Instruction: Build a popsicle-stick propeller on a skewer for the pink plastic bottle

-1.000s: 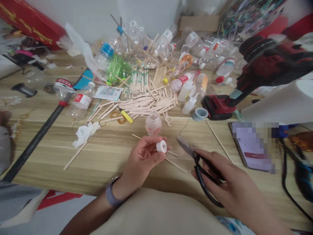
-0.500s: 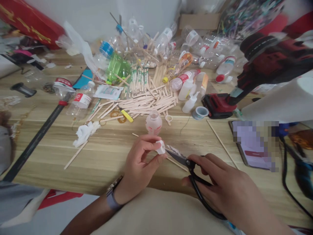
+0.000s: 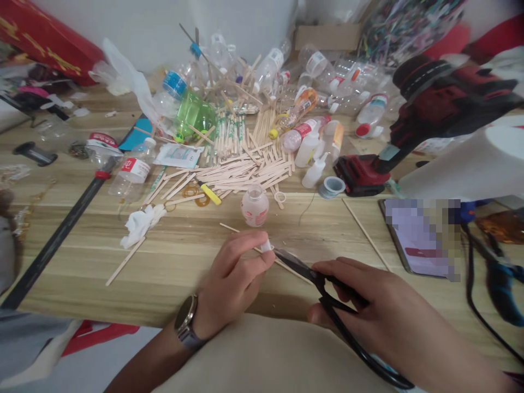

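Cap (image 3: 266, 246) turned, part-hidden, contact with scissors (image 3: 313, 274) unclear

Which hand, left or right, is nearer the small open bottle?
Left. The left hand, holding a white cap, is just this side of the bottle; the right hand, holding scissors, is farther off, to its right.

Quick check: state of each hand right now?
Left hand: closed, holding a white bottle cap.
Right hand: closed, holding black-handled scissors.
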The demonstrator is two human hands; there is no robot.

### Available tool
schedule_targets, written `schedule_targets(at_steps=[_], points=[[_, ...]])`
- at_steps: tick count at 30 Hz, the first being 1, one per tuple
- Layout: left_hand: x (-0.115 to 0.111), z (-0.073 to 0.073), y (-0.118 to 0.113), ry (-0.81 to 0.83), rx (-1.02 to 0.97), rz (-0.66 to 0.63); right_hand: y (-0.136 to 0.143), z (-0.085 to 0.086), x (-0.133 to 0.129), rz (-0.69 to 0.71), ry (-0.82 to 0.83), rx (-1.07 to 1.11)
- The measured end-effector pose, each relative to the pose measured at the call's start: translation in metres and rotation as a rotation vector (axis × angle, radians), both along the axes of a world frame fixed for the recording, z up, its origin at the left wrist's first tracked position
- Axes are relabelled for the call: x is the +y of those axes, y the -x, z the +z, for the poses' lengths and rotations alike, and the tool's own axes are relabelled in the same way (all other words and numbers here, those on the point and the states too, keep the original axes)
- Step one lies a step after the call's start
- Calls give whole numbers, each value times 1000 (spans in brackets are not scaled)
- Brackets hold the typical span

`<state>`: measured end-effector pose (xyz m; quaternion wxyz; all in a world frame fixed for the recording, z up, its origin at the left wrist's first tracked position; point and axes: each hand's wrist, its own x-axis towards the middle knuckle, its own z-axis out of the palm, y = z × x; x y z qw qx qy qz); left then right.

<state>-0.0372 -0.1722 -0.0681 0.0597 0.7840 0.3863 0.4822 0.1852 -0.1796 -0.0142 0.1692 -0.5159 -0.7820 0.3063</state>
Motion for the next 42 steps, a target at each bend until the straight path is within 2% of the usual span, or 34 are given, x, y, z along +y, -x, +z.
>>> schedule_targets(at_steps=[6, 15, 19, 23, 29, 36, 42], points=[[0, 2, -3, 18, -54, -3, 0, 1, -1, -7, -46, -29], [0, -3, 2, -96, 95, -75, -2, 9, 3, 53, -109, -158], [-1, -4, 1, -101, 101, -72, -1, 6, 3, 79, -183, -179], [-2, -4, -3, -72, -20, 16, 0, -3, -1, 92, -300, -219], [-4, -10, -8, 55, -208, 35, 5, -5, -3, 119, -417, -206], [-8, -15, -14, 286, -521, -30, 5, -7, -5, 109, -545, -257], [-7, -2, -19, 537, -788, -106, 3, -12, -7, 109, -646, -317]])
